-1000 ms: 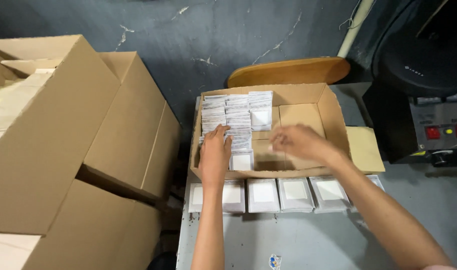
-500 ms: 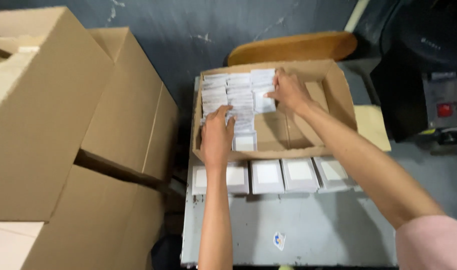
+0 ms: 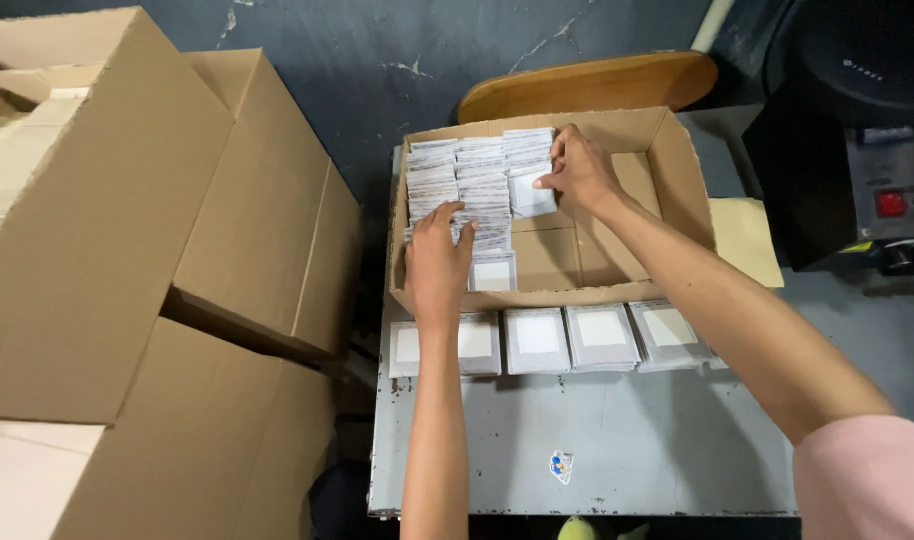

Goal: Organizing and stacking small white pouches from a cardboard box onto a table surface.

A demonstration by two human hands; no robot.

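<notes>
**A:** Panel, head view. What do the hands hold?

**B:** The right hand point(image 3: 580, 172) pinches a flat grey packet with a white label point(image 3: 530, 195) between thumb and fingertips, at the near end of the right-hand row inside the open cardboard box point(image 3: 677, 165). The left hand point(image 3: 438, 262) lies flat, fingers extended and together, its fingertips pressing the near face of the left-hand row of packets point(image 3: 432, 185); it grips nothing.

**A:** Where might this fail?

**B:** Judging by the lean of the rows, the packets stand on edge with bare box floor on the near side of the fingers. If the left fingertips lift, that row could topple toward the wrist. The pinched packet is held only at its upper edge, so it could slip or go in crooked beside its neighbours.

**A:** Counts?

**B:** Three rows of upright packets in the box; the number per row is too fine to tell. One packet point(image 3: 493, 272) stands alone just right of the left fingers. Five stacks of the same packets point(image 3: 602, 335) lie on the grey metal table point(image 3: 617, 450), just below the box wall, the leftmost under the left wrist. Large cardboard cartons point(image 3: 127, 220), at least three, stand well left of both hands.
</notes>
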